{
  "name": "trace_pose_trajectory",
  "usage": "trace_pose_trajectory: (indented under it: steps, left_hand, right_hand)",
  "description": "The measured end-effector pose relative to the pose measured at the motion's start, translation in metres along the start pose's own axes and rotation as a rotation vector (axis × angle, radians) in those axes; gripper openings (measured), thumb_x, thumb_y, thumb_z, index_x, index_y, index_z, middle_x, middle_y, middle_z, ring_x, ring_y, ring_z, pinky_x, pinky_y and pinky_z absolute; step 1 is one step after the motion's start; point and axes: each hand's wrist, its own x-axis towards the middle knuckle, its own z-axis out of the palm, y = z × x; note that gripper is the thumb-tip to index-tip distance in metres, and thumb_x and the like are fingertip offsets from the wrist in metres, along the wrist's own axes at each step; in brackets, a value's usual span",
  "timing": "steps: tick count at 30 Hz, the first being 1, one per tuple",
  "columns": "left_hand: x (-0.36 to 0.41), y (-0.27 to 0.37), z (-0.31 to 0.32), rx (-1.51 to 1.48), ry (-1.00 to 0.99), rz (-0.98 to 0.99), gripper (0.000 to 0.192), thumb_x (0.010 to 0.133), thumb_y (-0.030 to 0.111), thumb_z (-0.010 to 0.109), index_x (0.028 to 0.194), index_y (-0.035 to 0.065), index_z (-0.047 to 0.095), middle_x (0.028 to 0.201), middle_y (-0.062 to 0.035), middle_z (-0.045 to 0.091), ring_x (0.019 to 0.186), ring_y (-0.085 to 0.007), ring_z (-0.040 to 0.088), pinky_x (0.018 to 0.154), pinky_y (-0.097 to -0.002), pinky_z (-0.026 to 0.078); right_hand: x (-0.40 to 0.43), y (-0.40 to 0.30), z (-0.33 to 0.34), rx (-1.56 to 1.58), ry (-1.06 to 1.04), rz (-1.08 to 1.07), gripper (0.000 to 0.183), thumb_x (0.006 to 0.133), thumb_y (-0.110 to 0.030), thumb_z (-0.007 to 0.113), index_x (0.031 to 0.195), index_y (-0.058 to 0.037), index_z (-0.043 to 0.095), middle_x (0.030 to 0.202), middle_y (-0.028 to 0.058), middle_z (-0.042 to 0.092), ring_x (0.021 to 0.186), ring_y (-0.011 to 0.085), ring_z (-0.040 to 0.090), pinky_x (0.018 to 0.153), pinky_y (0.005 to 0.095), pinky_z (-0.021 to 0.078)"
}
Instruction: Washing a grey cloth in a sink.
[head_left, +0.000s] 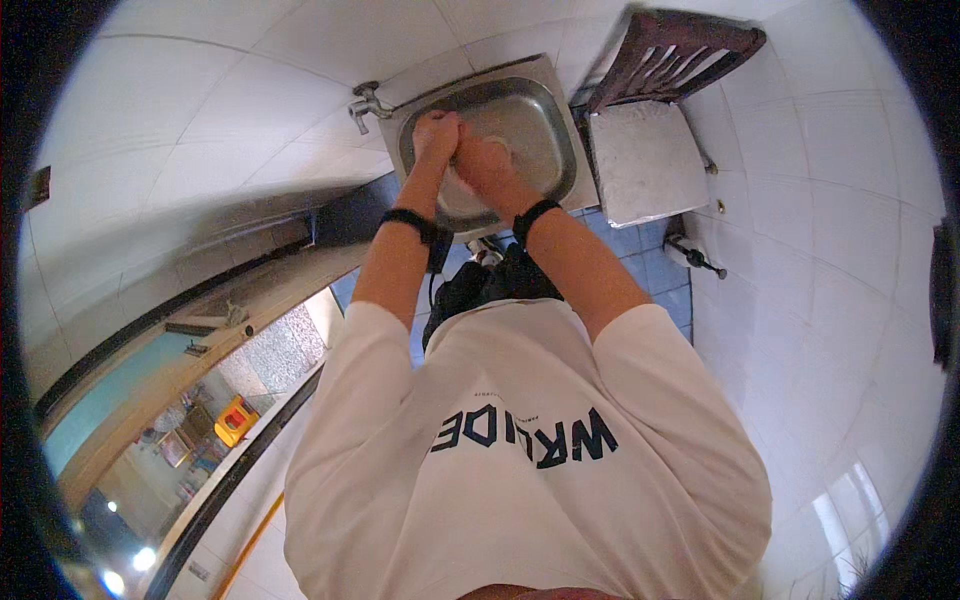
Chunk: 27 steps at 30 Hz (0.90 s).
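Note:
Both hands are together over the left half of a stainless steel sink basin (536, 120). My left hand (436, 139) has its fingers curled and meets my right hand (484, 161) at the fingers. The right hand is partly blurred, and its palm faces away from view. A small pale edge (498, 140) shows beside the right hand; I cannot tell what it is. Whatever lies between the hands is hidden. A metal wall tap (367, 109) sticks out at the sink's left back corner, to the left of my hands. Each wrist wears a black band.
Right of the sink stands a dark wooden chair (675, 56) with a pale covered seat (649, 161). White tiled walls (810, 150) close in on both sides. A doorway at lower left shows a yellow and red plastic stool (235, 421). Blue tiles (645, 274) cover the floor.

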Motion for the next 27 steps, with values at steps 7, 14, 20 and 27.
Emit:
trace_pose_trajectory:
  steps: [7, 14, 20, 27]
  left_hand:
    - [-0.044, 0.008, -0.066, -0.600, -0.400, -0.123, 0.065, 0.086, 0.063, 0.049, 0.098, 0.0021, 0.068, 0.093, -0.0141, 0.066, 0.093, -0.0270, 0.061, 0.086, -0.0372, 0.046]
    - [-0.074, 0.046, -0.094, -1.359, -0.888, -0.103, 0.094, 0.080, 0.070, 0.049, 0.143, 0.0036, 0.028, 0.135, -0.0201, 0.044, 0.121, -0.0337, 0.047, 0.097, -0.0453, 0.043]
    - [-0.078, 0.062, -0.072, -1.537, -1.152, 0.144, 0.118, 0.059, 0.064, 0.076, 0.149, 0.0151, 0.017, 0.142, -0.0265, 0.032, 0.118, -0.0427, 0.047, 0.094, -0.0470, 0.046]
    - [-0.095, 0.087, -0.108, -1.250, -1.025, 0.577, 0.053, 0.067, 0.036, 0.080, 0.103, 0.0135, 0.049, 0.105, -0.0167, 0.051, 0.095, -0.0364, 0.056, 0.080, -0.0440, 0.050]
  right_hand:
    - [-0.026, -0.020, -0.017, 0.769, 0.121, 0.078, 0.032, 0.078, -0.018, 0.061, 0.102, 0.0017, 0.052, 0.091, 0.0225, 0.063, 0.081, 0.0317, 0.066, 0.058, 0.0417, 0.0508]
    - [-0.036, -0.020, -0.037, 2.491, -1.098, 0.323, 0.029, 0.083, -0.032, 0.062, 0.093, -0.0055, 0.053, 0.073, 0.0041, 0.052, 0.058, 0.0120, 0.049, 0.043, 0.0244, 0.0361]
    - [-0.042, -0.047, -0.031, 2.963, -1.289, -0.209, 0.042, 0.086, -0.041, 0.060, 0.111, -0.0079, 0.049, 0.071, 0.0025, 0.045, 0.054, 0.0115, 0.044, 0.042, 0.0223, 0.0351]
    - [-0.037, -0.061, -0.049, 3.082, -1.267, -0.606, 0.053, 0.082, -0.044, 0.061, 0.117, -0.0064, 0.050, 0.073, 0.0067, 0.049, 0.053, 0.0143, 0.046, 0.041, 0.0256, 0.0388]
